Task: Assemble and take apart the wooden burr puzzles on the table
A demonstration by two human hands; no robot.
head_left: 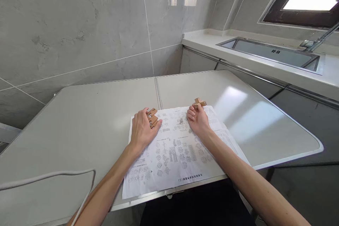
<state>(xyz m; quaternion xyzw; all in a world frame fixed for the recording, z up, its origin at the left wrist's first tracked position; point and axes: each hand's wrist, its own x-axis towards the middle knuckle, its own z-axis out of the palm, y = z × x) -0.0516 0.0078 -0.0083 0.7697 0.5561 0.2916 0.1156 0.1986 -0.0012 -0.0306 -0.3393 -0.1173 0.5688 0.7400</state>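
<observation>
Wooden notched pieces [152, 118]: several, lying between the thumb and fingers of the left hand [143, 129], near the printed sheet's upper left corner.
Left grip: curled around those pieces.
Wooden interlocked cross [200, 103]: at the sheet's far edge, in the right hand [198, 119].
Right grip: thumb and fingers pinching the cross, the other fingers curled in.
Printed sheet [172, 169]: small puzzle diagrams, spread flat on the pale worktop [113, 102] below both hands.
White cable [53, 174]: across the left forearm.
Sink [270, 53]: beyond, at right, beside a metal faucet [312, 44].
</observation>
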